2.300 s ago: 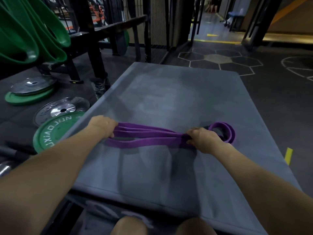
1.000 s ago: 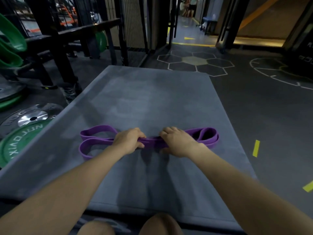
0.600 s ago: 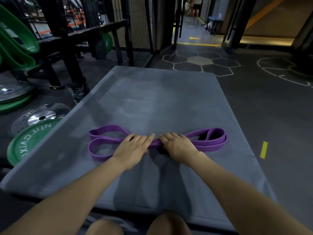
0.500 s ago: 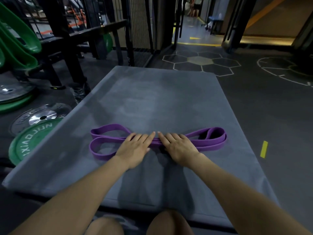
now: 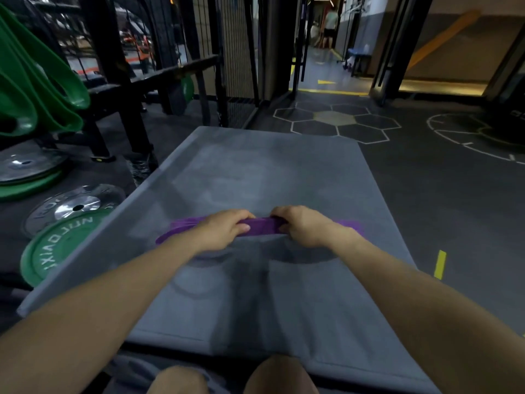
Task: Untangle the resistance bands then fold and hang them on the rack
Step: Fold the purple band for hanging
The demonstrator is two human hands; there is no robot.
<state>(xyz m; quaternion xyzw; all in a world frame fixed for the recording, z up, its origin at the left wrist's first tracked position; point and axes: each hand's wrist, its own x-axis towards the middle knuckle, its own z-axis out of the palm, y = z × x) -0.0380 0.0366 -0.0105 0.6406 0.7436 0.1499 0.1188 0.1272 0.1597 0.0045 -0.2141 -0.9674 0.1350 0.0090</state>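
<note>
Purple flat rubber resistance band (image 5: 260, 226), bundled in several layers, lies across the middle of a grey padded floor mat (image 5: 284, 172), nearer the person's edge than the far edge. Left hand (image 5: 224, 231) and right hand (image 5: 302, 226) both curl fingers round the bundle's centre, close together, a short purple stretch showing between them. Band ends stick out left and right past the wrists; blurred, so loop layout can't be told.

Handling guess: light, soft, floppy, stretchy; layers will slide and spring apart if let go, surface likely grippy rather than slick. Best hold is the stacked middle, pinching all layers at once, as both hands do now.

Writing: green weight plate (image 5: 61, 248) off the mat's left edge carries white raised letters, seen upside down, roughly "NULOVIXI", not sure. Grey plate (image 5: 75, 207) beside it has lettering too dim to read. Green bands (image 5: 37, 89) hang on the black rack (image 5: 119, 89) far left.
</note>
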